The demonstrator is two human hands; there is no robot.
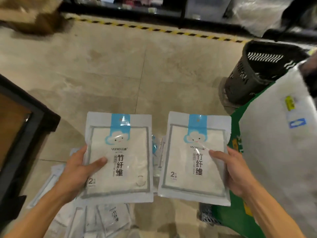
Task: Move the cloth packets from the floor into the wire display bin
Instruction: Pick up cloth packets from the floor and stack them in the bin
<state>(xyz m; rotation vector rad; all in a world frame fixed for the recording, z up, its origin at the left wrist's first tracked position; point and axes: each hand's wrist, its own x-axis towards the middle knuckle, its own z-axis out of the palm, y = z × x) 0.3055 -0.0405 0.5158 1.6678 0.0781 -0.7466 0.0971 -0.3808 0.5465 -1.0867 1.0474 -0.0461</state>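
I hold two flat white cloth packets with a blue cloud label, face up, side by side above the floor. My left hand (77,170) grips the left packet (120,157) by its left edge, thumb on top. My right hand (235,170) grips the right packet (195,157) by its right edge, thumb on top. Several more packets (106,219) lie in a loose pile on the floor beneath my hands. No wire display bin is clearly visible.
A dark-framed wooden fixture (22,134) stands at the left. A large white and green sack (277,152) fills the right side, with a black plastic basket (257,73) behind it. Yellow-black hazard tape (154,29) runs along the dark shelving base at the back. A cardboard box (29,14) sits far left.
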